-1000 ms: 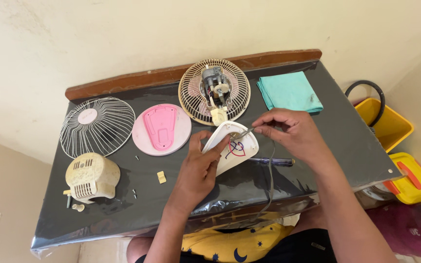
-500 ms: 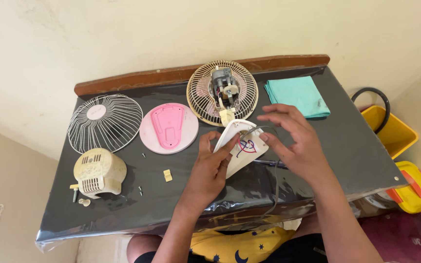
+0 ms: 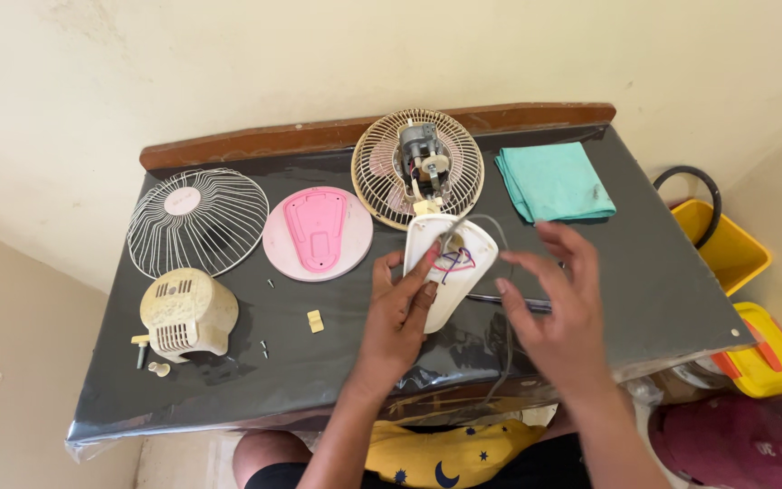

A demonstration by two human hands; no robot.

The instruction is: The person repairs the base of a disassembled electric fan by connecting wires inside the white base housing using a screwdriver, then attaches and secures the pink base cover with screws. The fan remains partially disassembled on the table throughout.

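My left hand (image 3: 398, 319) grips a white, open fan stand housing (image 3: 463, 272) from the left, with the thumb on its edge. Red, blue and grey wires show inside the housing. The housing's far end joins the cream rear grille with the bare motor (image 3: 418, 167). My right hand (image 3: 556, 303) hovers just right of the housing, fingers spread, holding nothing. A grey cable (image 3: 506, 353) runs from the housing toward the table's near edge. A dark, thin tool (image 3: 486, 298) lies partly hidden under my right hand.
On the black-covered table (image 3: 644, 290) lie a pink round base (image 3: 317, 234), a white wire front grille (image 3: 196, 222), a cream motor cover (image 3: 187, 312), a small cream piece (image 3: 315, 321), loose screws (image 3: 264, 346) and a teal cloth (image 3: 554, 181). Yellow containers (image 3: 721, 240) stand to the right.
My right hand has come off the housing's far end, drawn back toward me and opened. My left hand keeps its hold on the housing.
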